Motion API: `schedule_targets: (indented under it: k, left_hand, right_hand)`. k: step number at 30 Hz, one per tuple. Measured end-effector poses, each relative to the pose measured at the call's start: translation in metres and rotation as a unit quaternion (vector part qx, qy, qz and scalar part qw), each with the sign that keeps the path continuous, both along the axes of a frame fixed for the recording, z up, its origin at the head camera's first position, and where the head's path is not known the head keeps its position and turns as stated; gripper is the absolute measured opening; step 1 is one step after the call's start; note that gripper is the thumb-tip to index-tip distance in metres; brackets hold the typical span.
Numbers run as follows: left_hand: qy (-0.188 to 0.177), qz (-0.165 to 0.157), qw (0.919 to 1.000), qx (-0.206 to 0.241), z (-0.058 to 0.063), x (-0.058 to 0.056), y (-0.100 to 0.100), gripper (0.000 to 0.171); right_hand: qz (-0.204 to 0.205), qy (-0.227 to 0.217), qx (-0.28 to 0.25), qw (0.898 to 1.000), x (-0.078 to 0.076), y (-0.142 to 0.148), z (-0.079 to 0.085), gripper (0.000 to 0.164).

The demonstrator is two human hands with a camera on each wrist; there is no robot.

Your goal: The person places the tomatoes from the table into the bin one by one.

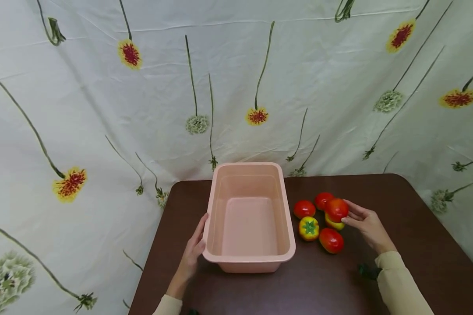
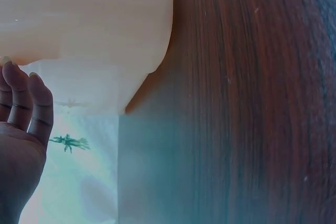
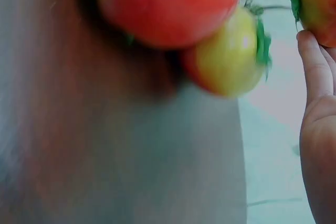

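Pinching a red fruit (image 1: 336,210), the right fingers (image 1: 354,207) leave a yellow fruit (image 1: 335,225) part-hidden.

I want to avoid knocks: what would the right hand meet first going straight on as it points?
Beyond the held red fruit, the right hand would probably meet the rearmost red fruit first, though depth is unclear and it might pass above.

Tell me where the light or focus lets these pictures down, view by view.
Head: fairly crisp, the tub clean-edged, a faint sheen on the near table. Left wrist: the cloth glows washed-out, leaving the left hand dark. Right wrist: the tabletop is smeared by blur, and the big red fruit is soft-edged.
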State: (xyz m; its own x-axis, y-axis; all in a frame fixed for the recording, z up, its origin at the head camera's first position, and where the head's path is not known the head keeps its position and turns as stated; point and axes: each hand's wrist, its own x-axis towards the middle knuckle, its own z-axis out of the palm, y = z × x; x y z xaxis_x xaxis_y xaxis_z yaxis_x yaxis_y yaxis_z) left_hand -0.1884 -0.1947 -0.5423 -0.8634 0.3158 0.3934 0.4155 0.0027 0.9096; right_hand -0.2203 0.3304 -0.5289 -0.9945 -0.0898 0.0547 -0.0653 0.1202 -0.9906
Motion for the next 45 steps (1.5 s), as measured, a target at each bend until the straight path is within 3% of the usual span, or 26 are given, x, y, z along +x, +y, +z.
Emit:
schedule_targets:
  k: [8, 20, 24, 28, 37, 45]
  left_hand:
    - [-0.019, 0.001, 0.9996, 0.019, -0.001, 0.003, 0.002, 0.064]
    - [-0.027, -0.001, 0.9991, 0.034, -0.001, 0.003, 0.003, 0.064]
    - [-0.026, 0.001, 0.9991, 0.032, -0.001, 0.003, 0.003, 0.064]
    - [-0.029, 0.002, 0.999, 0.032, -0.001, 0.003, 0.003, 0.064]
    - [-0.037, 0.006, 0.999, 0.023, -0.003, 0.005, 0.005, 0.065]
    - [-0.04, 0.007, 0.9988, 0.026, 0.0, 0.004, 0.003, 0.064]
  right_hand:
    - [0.029, 0.007, 0.006, 1.0, -0.021, -0.025, 0.012, 0.067]
    - [0.036, 0.016, 0.037, 0.999, -0.047, -0.058, 0.039, 0.071]
    - [0.038, 0.021, 0.017, 0.999, -0.053, -0.066, 0.048, 0.071]
    - [0.046, 0.018, -0.009, 0.999, -0.061, -0.076, 0.056, 0.071]
    - [0.062, -0.001, 0.015, 0.998, -0.073, -0.094, 0.068, 0.071]
    - [0.048, -0.016, 0.016, 0.999, -0.083, -0.113, 0.081, 0.075]
